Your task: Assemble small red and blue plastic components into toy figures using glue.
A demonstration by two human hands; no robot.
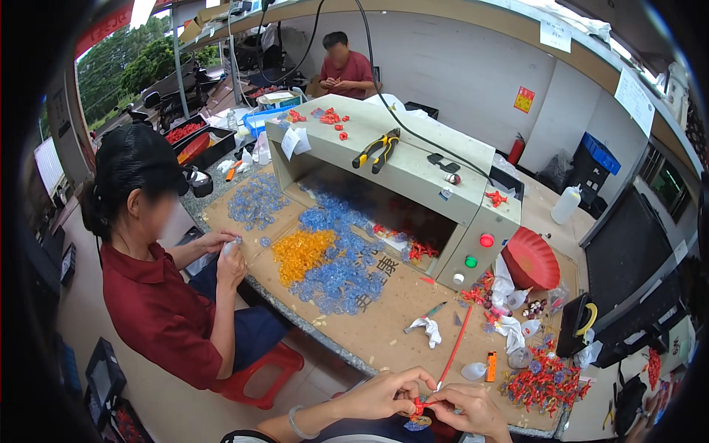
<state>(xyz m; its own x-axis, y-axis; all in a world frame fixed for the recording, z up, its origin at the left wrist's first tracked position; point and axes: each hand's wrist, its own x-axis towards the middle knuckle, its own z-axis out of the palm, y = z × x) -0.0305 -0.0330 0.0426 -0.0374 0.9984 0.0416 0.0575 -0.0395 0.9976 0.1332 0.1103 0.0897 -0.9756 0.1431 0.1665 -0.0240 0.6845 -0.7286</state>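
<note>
At the front edge of the table, my left hand (385,393) pinches a small red plastic figure (419,406) between thumb and finger. My right hand (467,404) grips the same piece from the other side, fingertips closed. Below it shows a clear blue and yellowish part (417,424); whether it is joined to the red piece I cannot tell. Just beyond my hands lies a red stick (456,347) with a white tip. To the right is a pile of small red, blue and yellow pieces (546,382), with an orange lighter-like item (491,366) beside it.
Clear blue pieces (332,284) and amber ones (301,253) lie before a grey metal box machine (473,221), topped by yellow-black pliers (377,150). A red basin (533,258) leans right. A co-worker (162,280) sits left, another (351,74) sits far back.
</note>
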